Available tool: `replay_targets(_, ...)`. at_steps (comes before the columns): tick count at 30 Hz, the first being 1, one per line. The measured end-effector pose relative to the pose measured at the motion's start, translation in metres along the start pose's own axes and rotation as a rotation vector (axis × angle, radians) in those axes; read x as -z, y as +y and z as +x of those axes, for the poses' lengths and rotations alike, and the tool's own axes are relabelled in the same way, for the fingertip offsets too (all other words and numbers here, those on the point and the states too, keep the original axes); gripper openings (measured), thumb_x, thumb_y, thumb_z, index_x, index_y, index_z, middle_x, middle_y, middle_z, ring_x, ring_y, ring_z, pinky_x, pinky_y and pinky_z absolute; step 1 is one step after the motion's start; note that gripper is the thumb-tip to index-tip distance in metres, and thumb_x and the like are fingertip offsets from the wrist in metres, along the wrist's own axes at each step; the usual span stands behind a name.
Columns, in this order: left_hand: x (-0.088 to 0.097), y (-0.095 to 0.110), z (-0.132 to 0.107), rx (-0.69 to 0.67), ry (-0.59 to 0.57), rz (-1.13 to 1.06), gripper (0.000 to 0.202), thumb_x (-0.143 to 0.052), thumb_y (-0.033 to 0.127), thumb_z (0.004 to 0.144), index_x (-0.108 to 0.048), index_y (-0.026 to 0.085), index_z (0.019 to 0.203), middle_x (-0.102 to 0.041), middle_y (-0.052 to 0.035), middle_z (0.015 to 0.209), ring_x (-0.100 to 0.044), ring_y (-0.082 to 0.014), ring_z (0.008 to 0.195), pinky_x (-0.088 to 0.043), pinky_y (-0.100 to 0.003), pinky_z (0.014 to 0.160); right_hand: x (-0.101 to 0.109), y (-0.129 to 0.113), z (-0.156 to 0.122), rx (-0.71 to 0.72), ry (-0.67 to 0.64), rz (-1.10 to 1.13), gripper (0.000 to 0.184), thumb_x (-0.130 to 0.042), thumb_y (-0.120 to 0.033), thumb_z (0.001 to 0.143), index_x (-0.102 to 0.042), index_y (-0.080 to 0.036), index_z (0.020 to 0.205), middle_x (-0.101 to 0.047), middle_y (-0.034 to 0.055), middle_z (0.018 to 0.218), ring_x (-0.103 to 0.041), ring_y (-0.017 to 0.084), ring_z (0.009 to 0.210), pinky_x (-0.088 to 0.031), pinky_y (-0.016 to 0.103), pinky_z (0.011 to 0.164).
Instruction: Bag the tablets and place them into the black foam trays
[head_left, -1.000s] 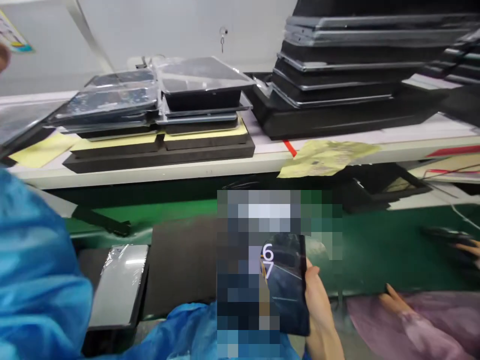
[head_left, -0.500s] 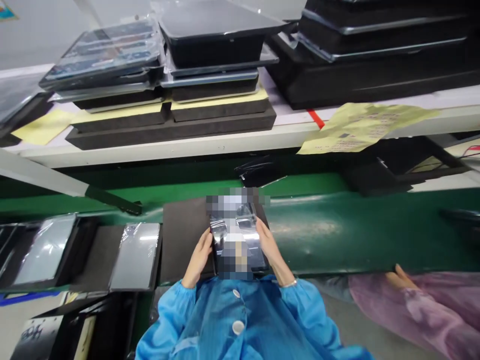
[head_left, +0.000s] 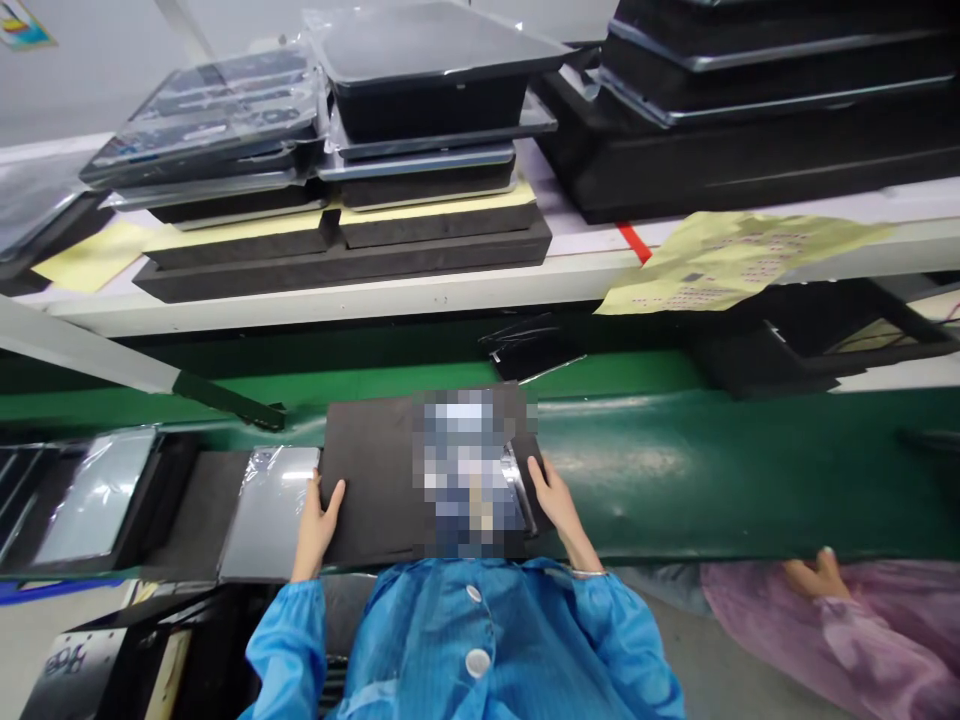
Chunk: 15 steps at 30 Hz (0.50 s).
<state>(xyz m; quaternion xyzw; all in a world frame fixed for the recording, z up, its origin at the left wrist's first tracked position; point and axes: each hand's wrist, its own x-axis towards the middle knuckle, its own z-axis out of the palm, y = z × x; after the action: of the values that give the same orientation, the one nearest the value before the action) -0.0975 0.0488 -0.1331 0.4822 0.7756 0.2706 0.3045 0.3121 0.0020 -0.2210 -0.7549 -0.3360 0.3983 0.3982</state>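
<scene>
In front of my body a dark grey foam board (head_left: 371, 485) lies on the green bench. My left hand (head_left: 318, 525) grips its left edge, thumb on top and fingers over the side. At the opposite edge my right hand (head_left: 559, 505) holds the board the same way. On the board's right half rests a glossy flat panel (head_left: 517, 480), mostly hidden by a blurred patch. Just left of my left hand a grey panel in clear film (head_left: 274, 510) lies on another foam piece.
More film-wrapped panels (head_left: 97, 495) lie at the left. Stacked panels and foam (head_left: 442, 110) fill the shelf above, where a yellow sheet (head_left: 735, 265) overhangs. A dark thin panel (head_left: 536, 350) lies behind the board. Another person's hand (head_left: 817, 578) is at the right bench edge.
My left hand has left the glossy panel and moved left to the foam board's edge. My right hand has shifted slightly right, from the panel to the board's right edge.
</scene>
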Motion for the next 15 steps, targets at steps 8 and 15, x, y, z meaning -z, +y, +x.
replay_targets(8,-0.073,0.100,-0.053,-0.152,-0.404,-0.253,0.066,-0.056,0.055,0.096,-0.037,0.022,0.149,-0.052,-0.0157,0.157,-0.048,-0.0303,0.149,-0.034,-0.050,0.127,0.151,0.039,0.022,-0.344,0.264,-0.034,0.037,-0.060,-0.049,0.103,-0.069,-0.015,0.118,-0.069,0.0091,0.125,-0.067,0.027,0.117,-0.054,0.051,0.104)
replay_targets(15,-0.252,0.162,-0.116,-0.157,-0.715,-0.253,0.079,-0.057,0.038,0.094,-0.026,0.012,0.162,-0.030,-0.0227,0.171,-0.024,-0.0304,0.162,-0.017,-0.044,0.133,0.280,0.048,0.072,-0.387,0.460,-0.210,0.035,-0.066,-0.046,0.100,-0.067,-0.019,0.123,-0.067,0.0092,0.129,-0.066,0.027,0.117,-0.056,0.048,0.100)
